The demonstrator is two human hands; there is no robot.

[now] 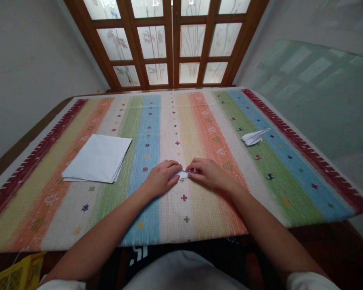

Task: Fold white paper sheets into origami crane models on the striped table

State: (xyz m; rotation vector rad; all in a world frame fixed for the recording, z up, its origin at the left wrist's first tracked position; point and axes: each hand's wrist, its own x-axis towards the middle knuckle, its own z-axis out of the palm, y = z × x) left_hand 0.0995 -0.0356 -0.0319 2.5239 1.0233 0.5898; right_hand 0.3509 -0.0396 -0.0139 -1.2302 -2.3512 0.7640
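Near the middle of the table, a small folded white paper [184, 175] lies between my hands. My left hand [162, 177] has its fingers closed on the paper's left side. On its right side, my right hand [206, 172] pinches the paper between thumb and fingers. The fingers hide part of the folds. To the left sits a loose stack of white square sheets [97, 158]. A folded white paper figure [254, 137] with a pointed end rests at the right.
A striped cloth [172, 209] covers the table. Beyond the far edge stands a wooden door with glass panes [153, 42]. Walls flank the table, with a glass panel [317, 92] at the right. A yellow basket [21, 274] is below the table's near left corner.
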